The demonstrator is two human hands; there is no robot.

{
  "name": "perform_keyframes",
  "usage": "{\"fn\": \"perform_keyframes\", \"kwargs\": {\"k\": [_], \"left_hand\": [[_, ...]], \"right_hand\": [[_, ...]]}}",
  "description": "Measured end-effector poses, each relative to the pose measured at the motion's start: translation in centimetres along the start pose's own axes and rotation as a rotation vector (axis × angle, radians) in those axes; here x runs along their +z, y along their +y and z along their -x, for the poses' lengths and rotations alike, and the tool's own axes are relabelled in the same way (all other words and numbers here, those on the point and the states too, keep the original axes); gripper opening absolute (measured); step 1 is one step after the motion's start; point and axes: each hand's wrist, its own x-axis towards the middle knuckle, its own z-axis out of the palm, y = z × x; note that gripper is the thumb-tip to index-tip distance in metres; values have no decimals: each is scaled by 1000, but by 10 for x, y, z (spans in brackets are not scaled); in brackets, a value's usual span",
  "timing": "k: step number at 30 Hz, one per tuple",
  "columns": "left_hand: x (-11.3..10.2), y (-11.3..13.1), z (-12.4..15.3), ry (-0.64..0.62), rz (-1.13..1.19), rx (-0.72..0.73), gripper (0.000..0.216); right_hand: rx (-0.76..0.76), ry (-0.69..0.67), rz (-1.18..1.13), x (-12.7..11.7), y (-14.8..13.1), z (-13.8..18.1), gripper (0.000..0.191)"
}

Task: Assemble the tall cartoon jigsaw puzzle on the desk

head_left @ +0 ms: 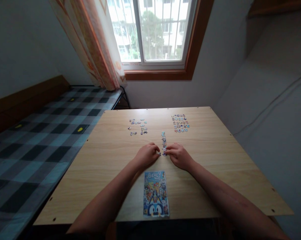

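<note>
A narrow column of joined jigsaw pieces (163, 141) stands in the middle of the wooden table. Just left of its lower end, my left hand (148, 154) is closed on a small puzzle piece (159, 154), a little apart from the column. The fingertips of my right hand (179, 155) press together on the column's lowest pieces from the right side; its fingers partly cover them. Closer to me lies a picture card (155, 194) with the word "Bluey" and many cartoon figures.
Loose puzzle pieces (138, 126) lie scattered at the table's back left. Rows of more pieces (180, 123) are laid out at the back right. A bed with a checked cover (53, 133) is left of the table (110, 150); a window (162, 33) is beyond.
</note>
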Motion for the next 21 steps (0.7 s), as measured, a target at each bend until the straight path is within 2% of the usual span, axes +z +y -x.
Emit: {"fn": "perform_keyframes", "kwargs": {"k": [6,21], "left_hand": [[7,-3,1,45,46,53,17],[16,9,7,133,-41,25,16]], "right_hand": [[-2,-36,18,-2,-5,-4,34],[9,-55,37,-2,-4,-2,31]]}}
